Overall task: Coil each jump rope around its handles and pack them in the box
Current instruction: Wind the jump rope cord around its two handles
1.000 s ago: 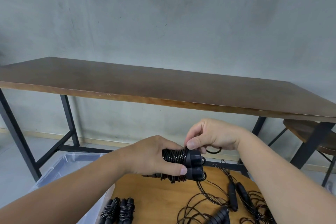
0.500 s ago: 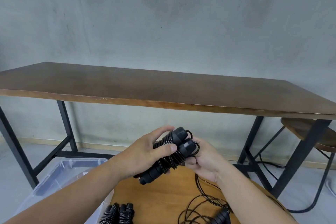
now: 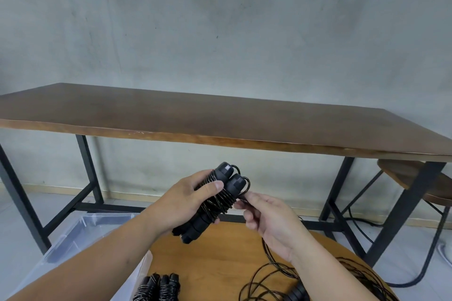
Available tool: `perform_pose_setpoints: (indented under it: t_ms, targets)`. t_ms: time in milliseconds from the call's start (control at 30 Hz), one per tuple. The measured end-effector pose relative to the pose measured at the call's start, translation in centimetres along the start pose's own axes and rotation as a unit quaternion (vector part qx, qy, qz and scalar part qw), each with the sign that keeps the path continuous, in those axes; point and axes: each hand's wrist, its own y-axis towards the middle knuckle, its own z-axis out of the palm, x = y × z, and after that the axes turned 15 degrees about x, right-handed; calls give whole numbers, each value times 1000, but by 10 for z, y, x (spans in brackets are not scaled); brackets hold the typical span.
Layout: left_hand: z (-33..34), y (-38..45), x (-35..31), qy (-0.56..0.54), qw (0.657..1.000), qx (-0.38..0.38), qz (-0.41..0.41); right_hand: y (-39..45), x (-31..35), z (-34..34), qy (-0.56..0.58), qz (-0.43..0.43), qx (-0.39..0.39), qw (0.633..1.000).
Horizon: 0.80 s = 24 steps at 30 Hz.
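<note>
Both hands (image 3: pixel 186 205) grip coiled jump rope (image 3: pixel 217 200) above round table (image 3: pixel 220 252).

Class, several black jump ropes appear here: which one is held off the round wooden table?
The coiled black jump rope gripped by the left hand; the others lie on the round wooden table.

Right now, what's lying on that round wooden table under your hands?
On the round table: a wound rope bundle at the near edge and loose black rope with a handle. My right forearm hides the rest.
</note>
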Motion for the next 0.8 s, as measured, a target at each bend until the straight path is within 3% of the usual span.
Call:
perform_pose_setpoints:
  t_ms: [200,333,433,533,633,800]
  targets:
    - [-3,0,4,-33,999,-18,-20,-9,2,2,-92,-33,14,995]
    - [-3,0,5,-51,998,-25,-25,-10,1,4,-221,-31,-64,973]
    - [-2,1,7,-63,997,-26,-25,-8,1,3,-113,-30,-87,989]
    - [-3,2,9,-86,995,-40,-26,-9,6,0,-33,-42,-39,998]
    - [-4,3,11,-134,989,-54,-32,-10,10,0,-70,-54,-1,996]
    - [-5,3,10,-164,984,-47,-42,-10,16,6,-162,-90,-68,980]
